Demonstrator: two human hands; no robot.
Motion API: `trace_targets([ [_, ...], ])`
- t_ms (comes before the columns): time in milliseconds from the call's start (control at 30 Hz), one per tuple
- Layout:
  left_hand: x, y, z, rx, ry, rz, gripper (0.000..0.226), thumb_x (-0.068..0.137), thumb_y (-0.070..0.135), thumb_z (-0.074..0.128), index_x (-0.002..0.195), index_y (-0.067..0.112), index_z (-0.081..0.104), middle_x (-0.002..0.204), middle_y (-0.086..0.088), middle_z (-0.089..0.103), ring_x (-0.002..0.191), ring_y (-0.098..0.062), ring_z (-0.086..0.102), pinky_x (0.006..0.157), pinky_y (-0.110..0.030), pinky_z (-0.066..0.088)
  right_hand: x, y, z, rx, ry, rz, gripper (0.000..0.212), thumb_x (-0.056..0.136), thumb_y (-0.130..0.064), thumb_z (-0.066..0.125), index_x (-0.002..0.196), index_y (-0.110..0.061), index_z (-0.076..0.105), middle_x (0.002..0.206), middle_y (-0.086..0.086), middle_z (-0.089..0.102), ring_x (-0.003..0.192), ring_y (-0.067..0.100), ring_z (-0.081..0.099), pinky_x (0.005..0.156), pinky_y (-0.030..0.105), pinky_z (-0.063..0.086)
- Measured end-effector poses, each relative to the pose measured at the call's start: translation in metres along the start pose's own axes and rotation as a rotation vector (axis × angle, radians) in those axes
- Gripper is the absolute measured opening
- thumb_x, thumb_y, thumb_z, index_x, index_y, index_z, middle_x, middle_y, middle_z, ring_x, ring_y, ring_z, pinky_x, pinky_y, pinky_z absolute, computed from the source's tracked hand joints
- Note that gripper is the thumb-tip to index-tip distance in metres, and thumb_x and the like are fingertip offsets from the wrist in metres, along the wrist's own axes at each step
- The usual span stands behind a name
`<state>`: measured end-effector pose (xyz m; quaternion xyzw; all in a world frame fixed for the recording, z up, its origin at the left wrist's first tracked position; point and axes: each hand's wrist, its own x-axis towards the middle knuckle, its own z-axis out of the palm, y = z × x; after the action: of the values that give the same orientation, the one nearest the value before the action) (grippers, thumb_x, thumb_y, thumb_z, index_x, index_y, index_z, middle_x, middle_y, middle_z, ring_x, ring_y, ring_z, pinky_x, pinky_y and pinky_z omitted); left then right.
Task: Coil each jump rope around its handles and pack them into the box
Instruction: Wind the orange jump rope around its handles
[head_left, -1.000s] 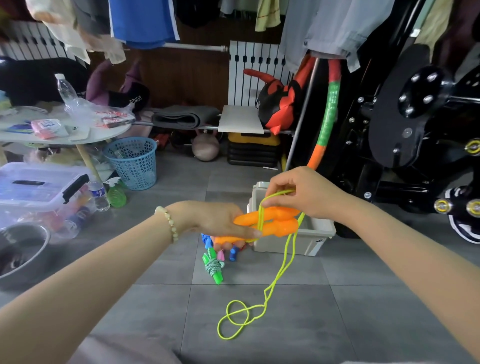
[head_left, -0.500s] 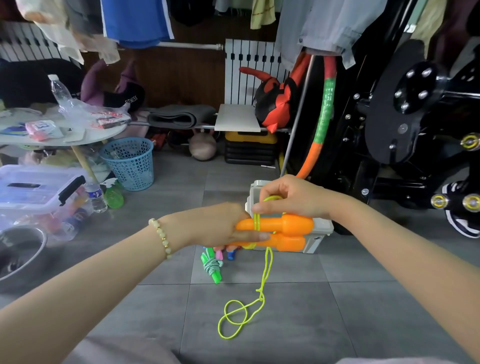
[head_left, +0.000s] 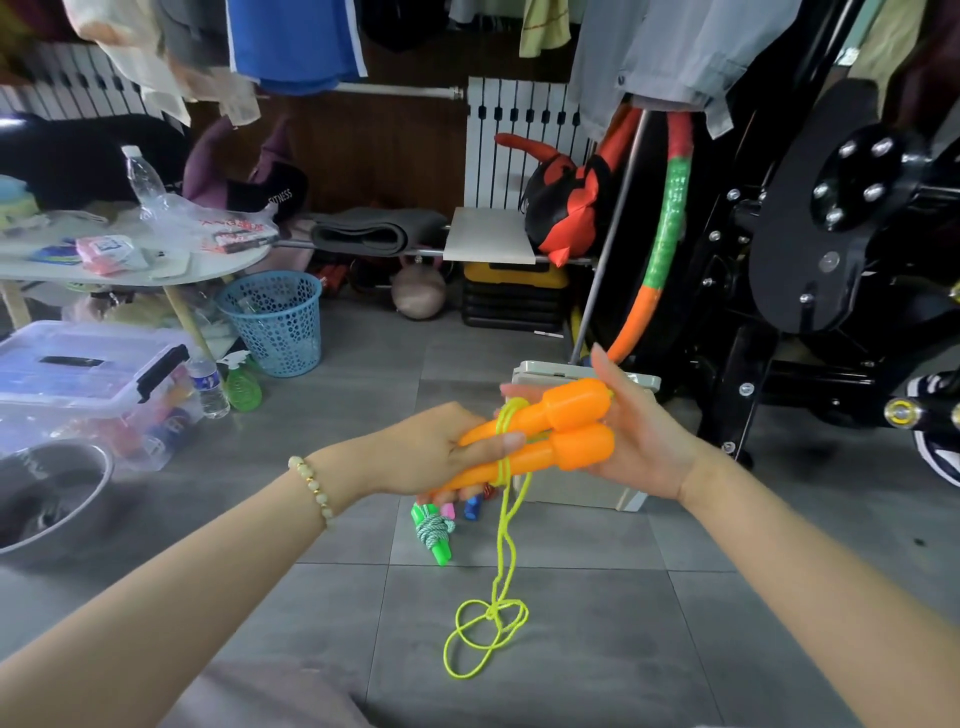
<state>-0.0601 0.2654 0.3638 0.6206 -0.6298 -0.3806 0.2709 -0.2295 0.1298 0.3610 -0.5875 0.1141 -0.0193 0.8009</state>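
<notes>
Reaching in from the lower corners, two bare forearms meet over a grey tiled floor, the left wrist bearing a pale bead bracelet (head_left: 311, 488). The left hand (head_left: 431, 452) grips the narrow ends of two orange plastic handles (head_left: 561, 431), which lie side by side, with the thumb pressed across them. The right hand (head_left: 639, 441) is spread flat, fingers straight and pointing upward, its palm against the thick ends of the handles. A neon yellow-green cord (head_left: 483, 639) passes in a few turns round the handles beside the left thumb, hangs straight down, and ends in loose loops on the floor. Just beyond, on the floor below the hands, lies a green-handled jump rope (head_left: 434, 532) already bound in its own speckled cord; pink and blue handle ends show behind it, partly hidden by the left hand. A white rectangular plastic box (head_left: 571, 493) stands directly behind the right hand; its contents cannot be seen. Farther left are a steel bowl (head_left: 47, 499), a clear lidded storage bin (head_left: 78, 364) and a blue mesh basket (head_left: 275, 322). At the back right, an orange, green and red hoop (head_left: 662, 249) leans against black equipment.
</notes>
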Motion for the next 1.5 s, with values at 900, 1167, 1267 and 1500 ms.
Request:
trace_targets([
  [900,0.011,-0.028,0.010,-0.079,-0.120,-0.116,0.072,0.092,0.053,0.031,0.093,-0.014,0.057,0.044,0.006,0.051,0.036,-0.007,0.046,0.043,-0.017,0.039,0.029,0.073,0.032,-0.302,0.087,-0.126,0.060,0.082,-0.028,0.066,0.133,-0.006,0.045,0.117,0.021,0.064,0.115,0.029,0.059,0.097,0.032,0.045],
  [1167,0.011,-0.032,0.005,-0.090,-0.147,-0.188,0.067,0.091,0.056,0.032,0.087,-0.003,0.063,0.045,0.006,0.053,0.037,-0.006,0.047,0.044,-0.017,0.041,0.025,0.070,0.034,-0.499,0.175,-0.083,0.018,0.088,-0.028,0.059,0.102,-0.017,0.064,0.093,-0.006,0.071,0.088,0.001,0.060,0.078,0.018,0.048],
  [1267,0.013,-0.037,0.004,-0.135,-0.104,-0.199,0.076,0.084,0.061,0.035,0.093,-0.010,0.063,0.052,0.005,0.052,0.039,-0.008,0.047,0.043,-0.019,0.040,0.025,0.072,0.033,-0.494,0.255,-0.069,0.011,0.097,-0.028,0.049,0.099,-0.020,0.057,0.078,-0.012,0.066,0.065,-0.008,0.051,0.061,0.008,0.040],
  [1500,0.024,-0.048,0.015,-0.237,0.169,-0.252,0.059,0.091,0.058,0.041,0.065,0.006,0.055,0.050,-0.001,0.054,0.041,-0.012,0.047,0.041,-0.019,0.039,0.040,0.082,0.030,-0.626,0.497,-0.153,0.014,0.097,-0.032,0.046,0.097,-0.022,0.056,0.088,-0.010,0.065,0.077,-0.003,0.054,0.066,0.010,0.040],
])
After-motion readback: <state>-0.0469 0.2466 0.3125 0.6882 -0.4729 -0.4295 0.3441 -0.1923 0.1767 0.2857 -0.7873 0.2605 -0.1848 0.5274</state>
